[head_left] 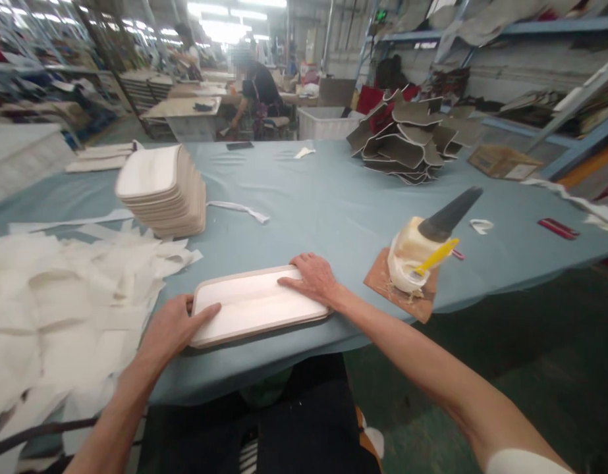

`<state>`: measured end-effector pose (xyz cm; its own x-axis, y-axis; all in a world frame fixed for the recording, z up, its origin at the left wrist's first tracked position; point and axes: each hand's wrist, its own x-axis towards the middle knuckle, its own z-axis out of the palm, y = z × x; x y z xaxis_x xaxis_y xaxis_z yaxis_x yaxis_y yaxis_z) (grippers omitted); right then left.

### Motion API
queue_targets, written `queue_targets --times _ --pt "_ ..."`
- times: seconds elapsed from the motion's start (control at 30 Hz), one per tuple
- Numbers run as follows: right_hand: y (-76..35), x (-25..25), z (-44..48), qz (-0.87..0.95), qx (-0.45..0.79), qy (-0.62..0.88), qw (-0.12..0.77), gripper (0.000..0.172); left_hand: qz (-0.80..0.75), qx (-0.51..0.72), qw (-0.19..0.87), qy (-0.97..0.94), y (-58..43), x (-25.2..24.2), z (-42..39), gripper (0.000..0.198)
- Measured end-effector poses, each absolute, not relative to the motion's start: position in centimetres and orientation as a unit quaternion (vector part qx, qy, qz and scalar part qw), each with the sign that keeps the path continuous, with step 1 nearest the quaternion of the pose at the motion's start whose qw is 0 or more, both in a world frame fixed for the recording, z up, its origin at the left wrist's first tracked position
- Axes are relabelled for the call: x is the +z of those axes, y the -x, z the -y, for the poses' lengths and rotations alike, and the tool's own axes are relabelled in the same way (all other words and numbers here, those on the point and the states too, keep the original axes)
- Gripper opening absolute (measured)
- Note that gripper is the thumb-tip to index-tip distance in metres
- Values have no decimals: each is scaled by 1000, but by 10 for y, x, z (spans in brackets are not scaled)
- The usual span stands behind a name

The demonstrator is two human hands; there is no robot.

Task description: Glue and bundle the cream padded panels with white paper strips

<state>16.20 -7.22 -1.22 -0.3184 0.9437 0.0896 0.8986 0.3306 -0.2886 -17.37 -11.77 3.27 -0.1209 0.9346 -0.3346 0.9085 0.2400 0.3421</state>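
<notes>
On blue worktop (304,197), holds white panel (249,303) at left end with half-curled fingers of left hand (171,329); lays right hand (314,278), with fingers loosely spread, over right end.

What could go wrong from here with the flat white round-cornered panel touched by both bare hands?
The flat white panel lies near the front edge of the blue cloth-covered table, so a pull toward the body might drop it. The right forearm passes close to the off-white pot holding a yellow-handled tool; a sideways swing might knock it.
</notes>
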Motion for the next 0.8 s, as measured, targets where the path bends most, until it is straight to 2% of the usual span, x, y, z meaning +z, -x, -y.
queue_targets --times 0.27,0.63,0.8 --pt "-160 -6 75 813 92 564 113 58 -755 34 297 -584 180 35 116 66" --pt "-156 -15 69 817 63 565 95 61 -773 11 241 -587 177 38 122 61" --pt "-155 -18 68 826 54 553 99 59 -775 20 248 -581 173 43 125 60"
